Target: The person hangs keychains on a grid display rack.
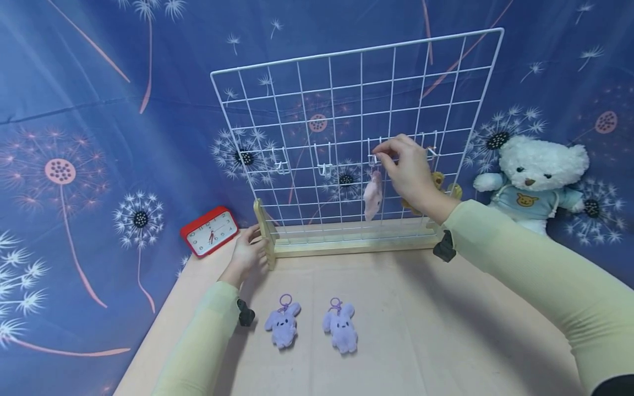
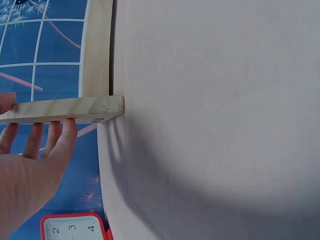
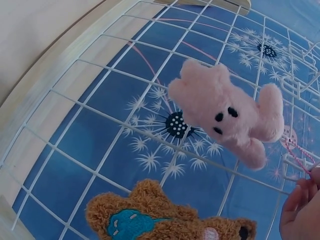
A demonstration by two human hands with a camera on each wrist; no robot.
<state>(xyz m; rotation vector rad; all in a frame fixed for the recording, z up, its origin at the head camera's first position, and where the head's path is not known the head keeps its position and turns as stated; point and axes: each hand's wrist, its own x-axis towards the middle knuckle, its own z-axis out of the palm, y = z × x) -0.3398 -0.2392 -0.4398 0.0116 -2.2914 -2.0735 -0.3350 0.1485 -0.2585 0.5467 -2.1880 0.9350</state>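
Observation:
My right hand [image 1: 409,171] is raised at the white wire grid [image 1: 345,116] and pinches the pink cord [image 3: 299,150] of a pink plush rabbit keychain [image 1: 373,198]. The cord is right by a white hook [image 1: 372,159], and the plush hangs below it, head toward the hook. Low on the left, my left hand [image 1: 246,253] grips the wooden end piece [image 2: 75,107] of the grid's stand, thumb on one side and fingers on the other. Just beyond my right hand, a brown plush bear keychain [image 3: 150,212] hangs on the grid, partly hidden in the head view.
Two purple plush keychains [image 1: 284,328] lie on the table [image 1: 386,324] in front of the stand. White hooks [image 1: 324,168] hang left of the pink plush. A red clock [image 1: 210,231] stands at the left, a white teddy bear [image 1: 537,179] at the right.

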